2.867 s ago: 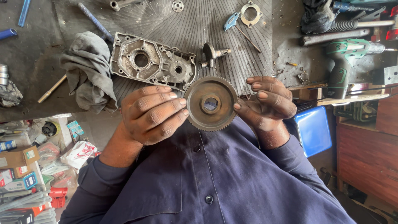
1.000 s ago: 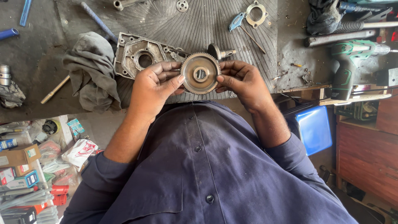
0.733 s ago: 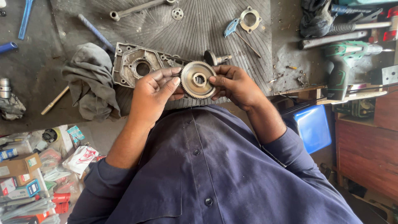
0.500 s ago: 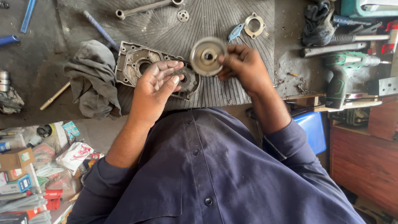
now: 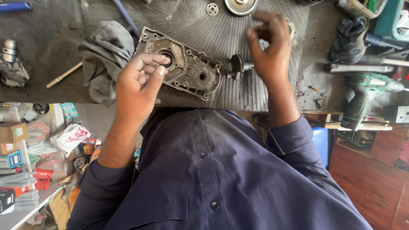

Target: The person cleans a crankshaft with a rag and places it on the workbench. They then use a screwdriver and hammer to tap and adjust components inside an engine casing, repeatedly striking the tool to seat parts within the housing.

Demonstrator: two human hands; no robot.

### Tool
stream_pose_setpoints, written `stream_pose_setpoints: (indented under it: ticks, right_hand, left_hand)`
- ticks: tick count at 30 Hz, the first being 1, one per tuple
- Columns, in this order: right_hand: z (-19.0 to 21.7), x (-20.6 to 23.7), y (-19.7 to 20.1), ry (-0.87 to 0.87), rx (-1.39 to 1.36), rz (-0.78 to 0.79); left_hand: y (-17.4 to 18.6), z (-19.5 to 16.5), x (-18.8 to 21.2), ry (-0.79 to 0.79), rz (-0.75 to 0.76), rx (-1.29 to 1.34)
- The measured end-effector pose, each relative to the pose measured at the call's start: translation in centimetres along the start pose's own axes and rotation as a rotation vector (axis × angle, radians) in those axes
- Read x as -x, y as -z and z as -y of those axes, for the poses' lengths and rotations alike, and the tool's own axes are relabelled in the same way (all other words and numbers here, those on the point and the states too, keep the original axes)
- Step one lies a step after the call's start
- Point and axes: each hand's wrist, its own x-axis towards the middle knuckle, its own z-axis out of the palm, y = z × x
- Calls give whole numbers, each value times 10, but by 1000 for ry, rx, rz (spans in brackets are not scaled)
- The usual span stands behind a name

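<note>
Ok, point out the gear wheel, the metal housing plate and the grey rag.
gear wheel (image 5: 241,6), head view, on its toothed lower rim.
metal housing plate (image 5: 187,70), head view, on its flat middle.
grey rag (image 5: 106,55), head view, on its bunched centre.

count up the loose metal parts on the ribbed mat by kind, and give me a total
Toothed gear: 1
Cast housing cover: 1
Small round washer disc: 1
Short shaft piece: 1
Total: 4, not counting a ring part mostly hidden behind the right hand.

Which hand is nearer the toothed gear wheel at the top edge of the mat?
The right hand: its raised fingertips are just right of the gear wheel. The left hand is far off, over the grey housing plate.
</note>
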Motion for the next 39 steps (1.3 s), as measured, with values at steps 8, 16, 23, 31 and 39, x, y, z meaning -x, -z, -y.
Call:
stream_pose_setpoints:
  ticks: [8,16,23,31,39]
  right_hand:
    - [66,37,-39,47,127,345]
    - [89,31,-76,19,455,501]
    - [81,30,-72,-258,94,459]
    - [85,37,-55,-713,-1042,351]
    - [104,57,-70,-678,-1296,32]
  left_hand:
    - [35,7,13,-307,-86,-928]
    - [48,32,6,-331,12,-875]
    - [78,42,-1,-260,104,-845]
    - [169,37,-27,-156,-53,-1084]
    - [136,28,-31,-526,122,-969]
